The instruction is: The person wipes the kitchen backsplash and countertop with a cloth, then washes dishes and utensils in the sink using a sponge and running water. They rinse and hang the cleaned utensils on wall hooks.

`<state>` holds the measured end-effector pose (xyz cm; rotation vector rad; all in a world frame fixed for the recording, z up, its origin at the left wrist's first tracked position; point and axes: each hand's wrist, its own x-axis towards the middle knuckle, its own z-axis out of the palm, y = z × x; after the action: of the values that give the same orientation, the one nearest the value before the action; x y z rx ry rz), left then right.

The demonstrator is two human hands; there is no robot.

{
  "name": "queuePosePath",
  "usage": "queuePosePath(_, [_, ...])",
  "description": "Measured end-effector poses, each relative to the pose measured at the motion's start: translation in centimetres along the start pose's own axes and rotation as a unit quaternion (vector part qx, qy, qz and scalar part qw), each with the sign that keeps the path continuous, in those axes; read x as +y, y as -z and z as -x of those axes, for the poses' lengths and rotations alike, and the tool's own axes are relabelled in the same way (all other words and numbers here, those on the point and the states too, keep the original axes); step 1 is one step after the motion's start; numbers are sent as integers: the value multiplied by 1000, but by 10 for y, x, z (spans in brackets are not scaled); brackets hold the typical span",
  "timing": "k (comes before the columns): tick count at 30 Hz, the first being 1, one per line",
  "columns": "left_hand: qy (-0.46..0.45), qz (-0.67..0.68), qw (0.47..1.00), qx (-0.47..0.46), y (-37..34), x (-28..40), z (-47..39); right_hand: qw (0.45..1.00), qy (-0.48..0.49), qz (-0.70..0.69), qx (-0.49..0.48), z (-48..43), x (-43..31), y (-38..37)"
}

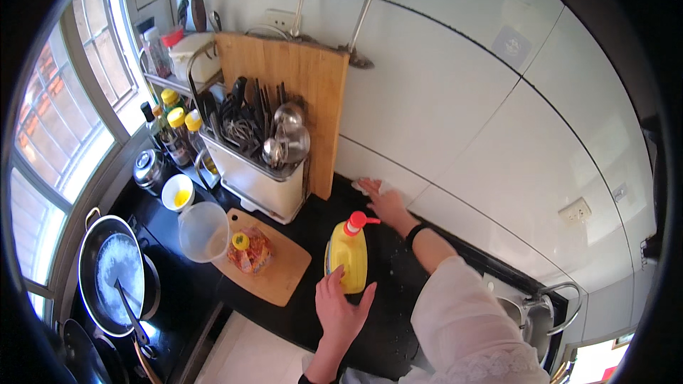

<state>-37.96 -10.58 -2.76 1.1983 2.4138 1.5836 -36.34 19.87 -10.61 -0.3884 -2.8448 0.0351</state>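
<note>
My right hand [387, 205] reaches to the back of the black countertop [381, 320] and presses a white cloth or tissue [368, 186] near the foot of the tiled wall. Just below a yellow bottle with a red pump top [355, 256] is my left hand [341, 304], its thumb and fingers spread around the bottle's lower end. Whether the fingertips touch the bottle is unclear. The bottle stands upright on the counter, between the two hands. To its left lies a wooden cutting board [288, 277], bearing a patterned packet or container with a yellow cap [251, 250].
A wok with cloudy liquid and a ladle [120, 272] sits on the stove at left. Near the board are a clear plastic tub [204, 232] and a white bowl [177, 192]. Behind stand a utensil holder [256, 181], bottles and a large upright board [320, 117]. A sink [536, 325] lies right.
</note>
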Motion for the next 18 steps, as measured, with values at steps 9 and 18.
queuePosePath(9, [28,-1,999,-22,-18,9,-14,907,-40,313,278,-109,-1,145])
queuePosePath(18, [72,12,997,-32,-20,10,-9,984,-6,176,-40,-86,-7,-15])
